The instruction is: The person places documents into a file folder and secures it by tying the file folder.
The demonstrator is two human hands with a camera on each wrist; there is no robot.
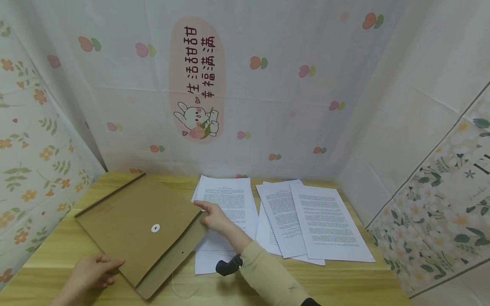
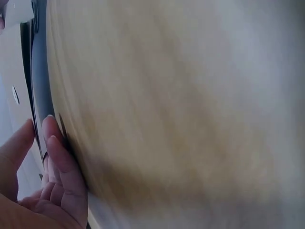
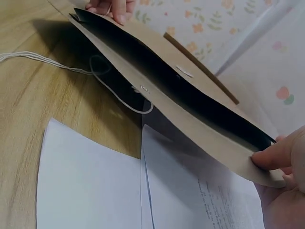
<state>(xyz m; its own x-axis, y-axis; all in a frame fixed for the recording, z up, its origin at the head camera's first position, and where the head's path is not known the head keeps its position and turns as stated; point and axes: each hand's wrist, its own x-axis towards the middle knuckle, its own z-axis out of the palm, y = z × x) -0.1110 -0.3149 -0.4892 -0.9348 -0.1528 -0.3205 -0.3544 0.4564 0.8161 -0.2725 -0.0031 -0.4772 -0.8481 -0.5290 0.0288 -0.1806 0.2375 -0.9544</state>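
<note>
Sleeve: nearest the head camera; leads to the right hand, pinching the far mouth corner of the folder;
Left hand: pinches its near edge;
Folder: on the table's left, partly over papers, mouth gaping; probably light, bendable card; best held by opposite edges

The head view looked forward and down from above the left fingers and right fingers. Each wrist view sat close by its own; the right faced across the brown rectangular cardboard folder, sharing both sets with the head view.
</note>
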